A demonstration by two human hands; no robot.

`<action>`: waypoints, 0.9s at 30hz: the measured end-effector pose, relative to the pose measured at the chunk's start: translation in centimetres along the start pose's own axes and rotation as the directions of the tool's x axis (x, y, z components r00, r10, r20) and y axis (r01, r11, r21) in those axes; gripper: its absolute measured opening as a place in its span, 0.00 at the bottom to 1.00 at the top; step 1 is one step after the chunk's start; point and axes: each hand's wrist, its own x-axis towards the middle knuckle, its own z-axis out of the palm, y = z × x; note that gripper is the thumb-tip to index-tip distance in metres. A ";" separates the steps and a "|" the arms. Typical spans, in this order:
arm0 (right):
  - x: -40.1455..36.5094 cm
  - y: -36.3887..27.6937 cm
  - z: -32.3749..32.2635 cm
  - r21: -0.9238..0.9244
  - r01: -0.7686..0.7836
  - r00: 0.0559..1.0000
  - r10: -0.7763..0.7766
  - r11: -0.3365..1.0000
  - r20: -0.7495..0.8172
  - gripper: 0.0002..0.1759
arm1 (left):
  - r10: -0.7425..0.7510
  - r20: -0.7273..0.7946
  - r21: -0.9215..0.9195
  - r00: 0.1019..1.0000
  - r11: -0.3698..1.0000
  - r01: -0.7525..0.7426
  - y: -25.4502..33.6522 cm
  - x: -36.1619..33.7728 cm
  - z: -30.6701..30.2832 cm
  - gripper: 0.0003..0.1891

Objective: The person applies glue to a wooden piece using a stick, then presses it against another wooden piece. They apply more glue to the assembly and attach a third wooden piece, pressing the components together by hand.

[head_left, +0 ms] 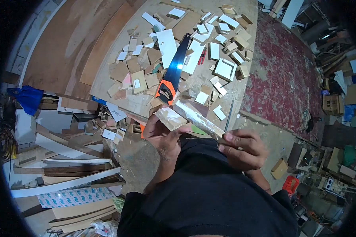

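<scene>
Close in front of my body, my left hand [162, 138] grips a small tan block [170, 119] with a shiny, film-like surface, fingers along its sides. My right hand [245, 150] pinches the near end of a long narrow strip [199, 118], pale and glossy like foil or clear film. The strip slants away to the upper left, its far end beside the block. Just beyond both pieces lies a handsaw [174, 73] with an orange and black handle. A thin dark rod [229, 115] rests near the table edge, past my right fingers.
Many white and tan wood offcuts [167, 47] cover the worktable [235, 93]. Among them lies a red cutter [202, 57]. Large brown boards [71, 43] are at left, stacked curved strips [67, 181] at lower left. Beyond the table's right edge is a red tiled surface [281, 75].
</scene>
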 end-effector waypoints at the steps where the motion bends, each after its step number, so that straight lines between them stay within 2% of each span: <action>1: -0.1 -0.1 -0.2 0.001 0.000 1.000 0.000 1.000 0.000 0.08 | 0.000 -0.001 0.001 1.000 1.000 0.000 -0.1 0.0 -0.2 0.31; 3: -0.1 -0.1 -0.5 -0.074 0.008 0.999 -0.005 0.997 0.044 0.09 | 0.093 0.013 -0.013 0.996 0.996 -0.093 -0.5 0.0 -0.8 0.32; 7: -0.5 0.9 -0.8 -0.107 0.005 0.999 0.001 0.994 0.051 0.09 | 0.117 0.023 -0.015 0.993 0.993 -0.116 0.0 0.1 -0.7 0.33; 9: -0.5 1.1 -0.8 -0.133 0.015 0.999 -0.022 0.991 -0.050 0.09 | 0.140 0.047 -0.007 0.989 0.990 -0.140 0.0 0.1 -0.8 0.34; 11: -0.3 1.0 -0.9 -0.113 0.012 0.998 -0.019 0.994 -0.062 0.07 | 0.141 0.066 0.025 0.988 0.989 -0.143 0.0 0.1 -0.9 0.34; 14: -1.0 1.8 -0.8 0.135 -0.132 0.979 0.150 0.982 -0.137 0.08 | 0.161 0.131 0.069 0.978 0.983 -0.171 0.0 0.5 -1.4 0.35; 15: -1.2 2.2 -0.7 0.137 -0.130 0.979 0.149 0.982 -0.137 0.08 | 0.180 0.176 0.080 0.968 0.977 -0.196 -0.1 0.7 -1.5 0.35; 17: -1.7 2.8 -0.6 0.437 -0.339 0.885 0.439 0.833 -0.152 0.09 | 0.160 0.231 0.058 0.960 0.982 -0.178 0.2 1.0 -1.4 0.34; 18: -2.1 3.0 -0.5 0.559 -0.444 0.810 0.581 0.701 -0.085 0.09 | 0.141 0.288 0.034 0.947 0.987 -0.157 0.2 1.2 -1.3 0.34; 19: -2.2 3.1 -0.5 0.558 -0.443 0.810 0.580 0.701 -0.087 0.09 | 0.141 0.290 0.033 0.947 0.987 -0.157 0.1 1.4 -1.2 0.34; 21: -1.8 3.1 -0.6 0.840 -0.474 0.630 0.769 0.265 0.113 0.09 | 0.138 0.378 -0.066 0.915 0.990 -0.122 -0.1 1.6 -1.2 0.34; 23: -2.3 3.6 -0.4 0.858 -0.463 0.613 0.779 0.222 0.130 0.10 | 0.143 0.418 -0.008 0.897 0.988 -0.154 0.0 1.7 -1.3 0.33; 25: -3.0 4.4 -0.2 0.824 -0.518 0.583 0.800 0.230 0.143 0.09 | 0.159 0.455 -0.056 0.876 0.987 -0.150 -0.1 1.6 -1.1 0.34; 26: -3.3 4.5 0.2 0.798 -0.528 0.592 0.799 0.289 0.102 0.09 | 0.176 0.448 -0.039 0.877 0.983 -0.178 -0.2 1.5 -1.0 0.34; 27: -3.7 4.4 0.5 0.798 -0.528 0.592 0.799 0.291 0.101 0.09 | 0.176 0.449 -0.040 0.876 0.983 -0.177 -0.1 1.4 -0.7 0.34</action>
